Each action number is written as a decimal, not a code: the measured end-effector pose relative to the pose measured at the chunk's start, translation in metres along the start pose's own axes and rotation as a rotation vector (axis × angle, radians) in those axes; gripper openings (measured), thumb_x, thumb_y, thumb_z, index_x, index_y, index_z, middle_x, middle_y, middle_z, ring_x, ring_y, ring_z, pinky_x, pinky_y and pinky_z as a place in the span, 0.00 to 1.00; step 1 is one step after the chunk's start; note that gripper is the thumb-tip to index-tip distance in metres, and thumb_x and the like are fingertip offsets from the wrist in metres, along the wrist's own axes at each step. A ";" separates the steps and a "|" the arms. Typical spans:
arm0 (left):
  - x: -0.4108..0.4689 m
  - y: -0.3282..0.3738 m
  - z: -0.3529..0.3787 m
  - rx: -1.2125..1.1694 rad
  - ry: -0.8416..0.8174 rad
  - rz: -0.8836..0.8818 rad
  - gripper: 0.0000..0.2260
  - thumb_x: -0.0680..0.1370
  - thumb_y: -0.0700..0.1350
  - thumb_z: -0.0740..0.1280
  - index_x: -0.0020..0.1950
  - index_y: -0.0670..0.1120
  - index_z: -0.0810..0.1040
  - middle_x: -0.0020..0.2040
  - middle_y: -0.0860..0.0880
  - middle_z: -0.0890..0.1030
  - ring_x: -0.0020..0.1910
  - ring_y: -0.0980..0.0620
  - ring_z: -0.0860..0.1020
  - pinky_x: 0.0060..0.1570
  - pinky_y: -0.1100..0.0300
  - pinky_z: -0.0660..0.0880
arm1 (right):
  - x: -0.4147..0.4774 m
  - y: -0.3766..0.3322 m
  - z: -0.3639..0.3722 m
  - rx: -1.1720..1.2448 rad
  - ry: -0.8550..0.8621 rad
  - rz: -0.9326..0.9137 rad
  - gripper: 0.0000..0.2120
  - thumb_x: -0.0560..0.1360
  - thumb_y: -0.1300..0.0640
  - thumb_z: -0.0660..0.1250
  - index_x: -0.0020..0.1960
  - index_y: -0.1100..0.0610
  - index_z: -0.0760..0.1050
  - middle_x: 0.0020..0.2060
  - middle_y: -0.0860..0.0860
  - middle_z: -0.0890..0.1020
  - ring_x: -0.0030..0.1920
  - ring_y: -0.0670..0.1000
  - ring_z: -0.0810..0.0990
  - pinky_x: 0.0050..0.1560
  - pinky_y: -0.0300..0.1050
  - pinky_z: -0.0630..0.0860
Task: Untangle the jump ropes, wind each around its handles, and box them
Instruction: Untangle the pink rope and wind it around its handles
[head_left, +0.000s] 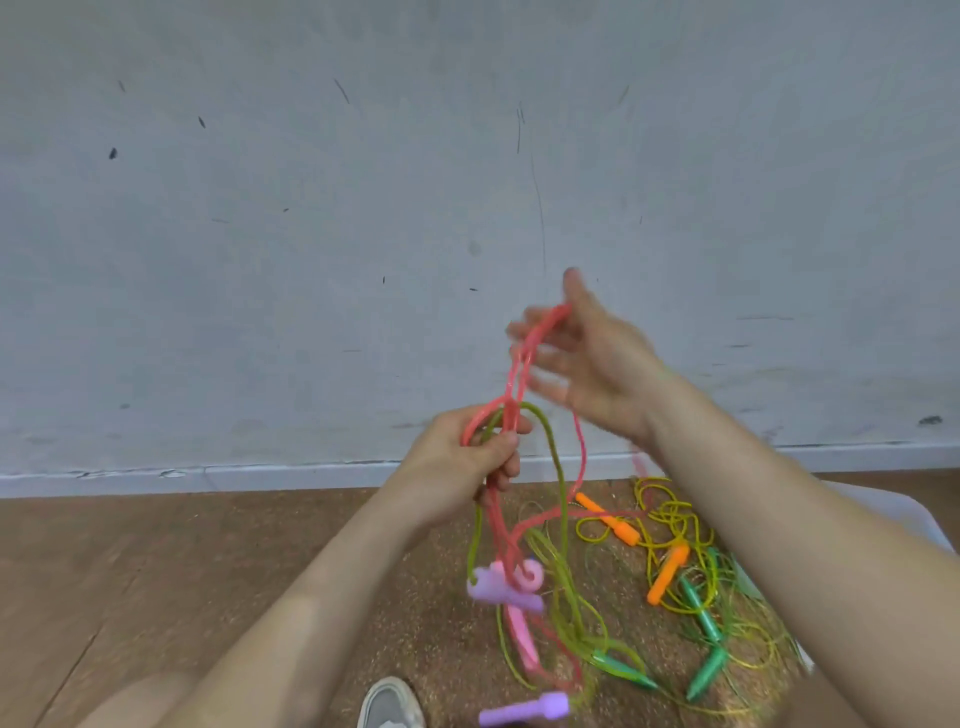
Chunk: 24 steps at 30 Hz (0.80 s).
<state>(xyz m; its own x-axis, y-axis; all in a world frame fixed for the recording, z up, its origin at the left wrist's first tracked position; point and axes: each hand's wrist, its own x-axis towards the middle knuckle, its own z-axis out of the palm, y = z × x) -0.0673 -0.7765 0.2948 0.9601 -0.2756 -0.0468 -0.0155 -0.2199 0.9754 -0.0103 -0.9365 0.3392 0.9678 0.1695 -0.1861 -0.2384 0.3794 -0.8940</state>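
Note:
My left hand (470, 457) is shut around a bundle of pink rope (524, 364) and green rope (556, 467), held up in front of the wall. My right hand (597, 364) is higher and blurred, its fingers spread, with a loop of the pink rope running over its fingertips. Purple handles (504, 595) and a pink handle (522, 634) dangle below my left hand. On the floor lies a tangle of yellow rope (670, 514) with orange handles (670, 571), and green handles (704, 618). Another purple handle (524, 709) lies near the bottom edge.
A white box (904, 514) shows behind my right forearm at the right. A grey shoe (389, 704) is at the bottom edge. A scuffed grey wall (311, 234) with a skirting board rises behind the wooden floor (156, 561).

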 end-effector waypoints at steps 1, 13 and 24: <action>0.000 0.001 0.001 0.028 -0.024 0.013 0.06 0.80 0.38 0.62 0.52 0.44 0.78 0.31 0.49 0.77 0.30 0.53 0.74 0.25 0.63 0.68 | -0.006 0.014 0.001 -0.176 -0.096 0.055 0.15 0.76 0.44 0.64 0.49 0.57 0.76 0.42 0.53 0.84 0.41 0.51 0.82 0.45 0.46 0.76; -0.002 0.006 -0.032 0.583 0.088 0.142 0.11 0.77 0.46 0.69 0.54 0.63 0.79 0.39 0.57 0.84 0.34 0.56 0.82 0.43 0.56 0.78 | -0.008 0.033 -0.023 -0.527 0.091 -0.190 0.12 0.74 0.53 0.71 0.41 0.62 0.80 0.31 0.53 0.82 0.34 0.48 0.82 0.33 0.46 0.81; 0.006 0.001 -0.068 0.916 0.399 0.250 0.12 0.79 0.43 0.61 0.53 0.59 0.80 0.49 0.54 0.79 0.50 0.52 0.76 0.50 0.54 0.73 | -0.002 0.027 -0.017 -0.181 0.180 -0.239 0.14 0.80 0.53 0.62 0.40 0.60 0.73 0.25 0.50 0.75 0.24 0.46 0.78 0.24 0.37 0.75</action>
<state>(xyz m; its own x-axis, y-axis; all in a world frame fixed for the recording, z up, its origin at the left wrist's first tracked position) -0.0428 -0.7152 0.3099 0.9204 -0.1177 0.3727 -0.2742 -0.8741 0.4010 -0.0169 -0.9419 0.3089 0.9971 -0.0740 -0.0174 -0.0008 0.2189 -0.9757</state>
